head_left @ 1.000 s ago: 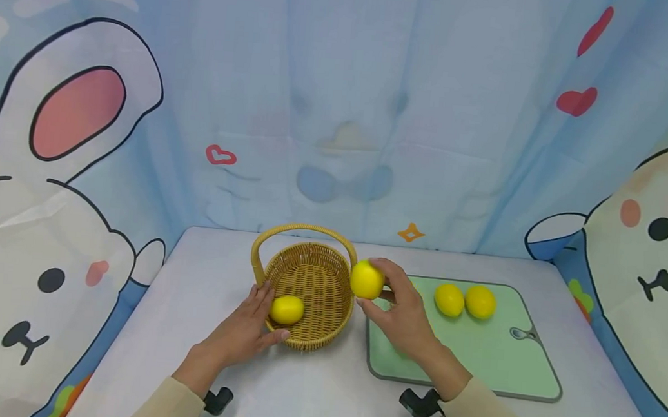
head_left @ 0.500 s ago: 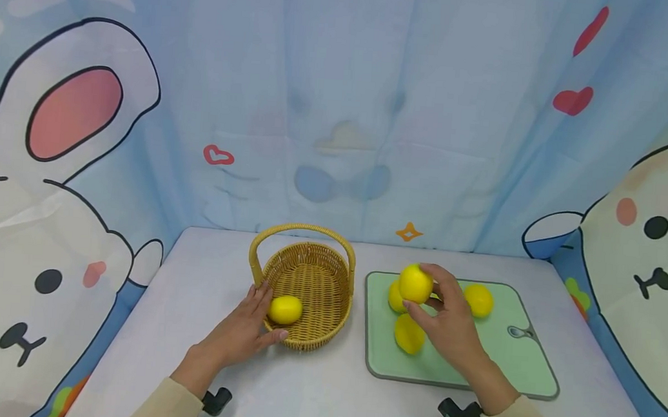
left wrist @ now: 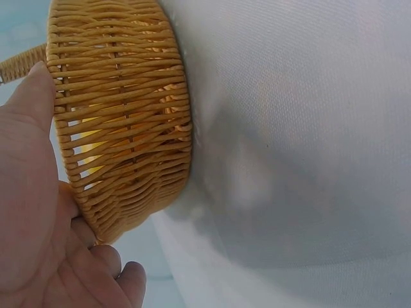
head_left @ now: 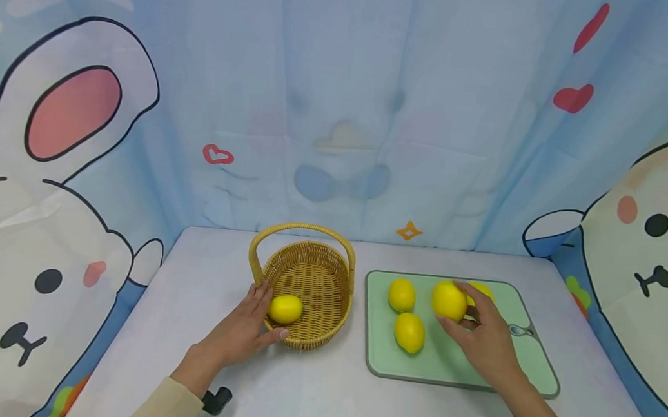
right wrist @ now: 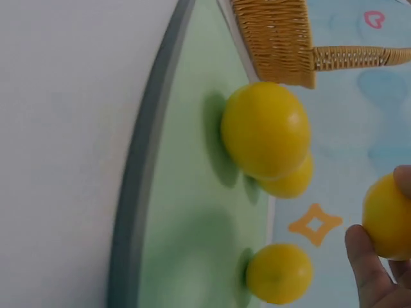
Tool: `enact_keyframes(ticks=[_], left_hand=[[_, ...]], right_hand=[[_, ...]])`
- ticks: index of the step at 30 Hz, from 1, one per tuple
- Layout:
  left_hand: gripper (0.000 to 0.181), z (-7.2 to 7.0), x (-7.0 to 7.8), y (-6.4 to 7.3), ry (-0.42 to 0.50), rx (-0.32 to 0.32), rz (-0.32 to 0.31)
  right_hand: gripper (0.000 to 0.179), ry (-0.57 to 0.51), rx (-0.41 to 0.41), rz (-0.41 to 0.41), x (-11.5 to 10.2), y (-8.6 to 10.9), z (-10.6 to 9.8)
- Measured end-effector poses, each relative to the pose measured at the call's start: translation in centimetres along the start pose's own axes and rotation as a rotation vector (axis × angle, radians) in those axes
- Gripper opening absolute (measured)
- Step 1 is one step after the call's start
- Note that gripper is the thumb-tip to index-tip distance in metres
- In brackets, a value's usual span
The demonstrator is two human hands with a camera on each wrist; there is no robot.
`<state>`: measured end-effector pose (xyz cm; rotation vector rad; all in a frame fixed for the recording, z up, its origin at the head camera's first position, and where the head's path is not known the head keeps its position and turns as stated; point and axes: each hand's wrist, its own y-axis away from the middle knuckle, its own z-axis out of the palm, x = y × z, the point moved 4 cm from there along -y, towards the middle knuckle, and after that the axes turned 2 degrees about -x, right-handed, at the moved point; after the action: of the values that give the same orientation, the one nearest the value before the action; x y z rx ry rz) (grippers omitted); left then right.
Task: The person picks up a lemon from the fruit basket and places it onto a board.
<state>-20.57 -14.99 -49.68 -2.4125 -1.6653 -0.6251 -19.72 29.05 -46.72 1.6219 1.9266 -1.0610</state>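
Observation:
In the head view, my left hand (head_left: 244, 334) lies along the left side of the wicker basket (head_left: 328, 298), fingers by the handle's base and thumb over the front rim. A yellow lemon (head_left: 285, 309) sits inside the basket near that thumb. In the left wrist view, the fingers curve round the outside of the basket (left wrist: 128, 128). My right hand (head_left: 490, 342) pinches a lemon (head_left: 448, 301) between thumb and fingers above the green cutting board (head_left: 381, 360). The right wrist view shows this held lemon (right wrist: 384, 218) raised against the curtain.
Two lemons lie on the board's left part, one behind (head_left: 401, 295) and another lemon (head_left: 409, 333) in front. A further lemon (head_left: 482, 293) is partly hidden behind the right hand. A patterned blue curtain (head_left: 341, 105) stands behind the white tabletop (head_left: 320, 401).
My right hand has carried the lemon rightward from beside the basket, then lower over the board's middle. Two lemons it covered before now show. The left hand and basket stay put.

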Motion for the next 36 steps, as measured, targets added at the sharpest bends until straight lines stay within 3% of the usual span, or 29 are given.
enact_keyframes(ticks=[12, 28, 36], left_hand=[[0.099, -0.1, 0.1, 0.1, -0.007, -0.004, 0.008], [0.101, 0.0, -0.1, 0.0, -0.02, 0.008, 0.012], [0.1, 0.0, 0.0, 0.1, -0.013, 0.004, 0.008]], right_hand=[[0.078, 0.147, -0.194, 0.173, 4.1, 1.7, 0.4], [0.077, 0.212, -0.269, 0.161, 5.5, 1.9, 1.9], [0.073, 0.226, -0.257, 0.135, 5.7, 1.7, 2.0]])
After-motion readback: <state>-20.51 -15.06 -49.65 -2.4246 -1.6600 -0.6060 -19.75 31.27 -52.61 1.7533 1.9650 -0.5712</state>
